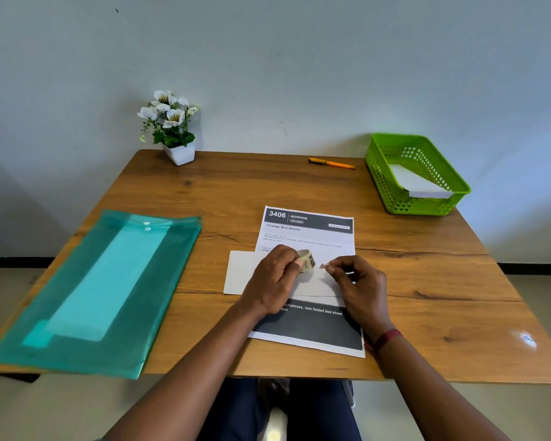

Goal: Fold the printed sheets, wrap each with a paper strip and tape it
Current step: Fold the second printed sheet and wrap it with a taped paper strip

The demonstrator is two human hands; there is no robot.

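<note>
On table (427,281): gripped roll (307,261) in curled left hand (272,280); pinched tape end (323,266) in right hand (358,281). Judged at risk: tape end sticking onto itself if pulled slack.

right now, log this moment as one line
phase: taping | left hand: holds tape roll | right hand: pinches tape end | below hands: paper strip across printed sheet on table

A small office or study corner. A wooden tabletop (427,281) stands against a plain wall. Near its far edge sit a flowerpot (180,153), pen (331,162) and green basket (417,173).
</note>
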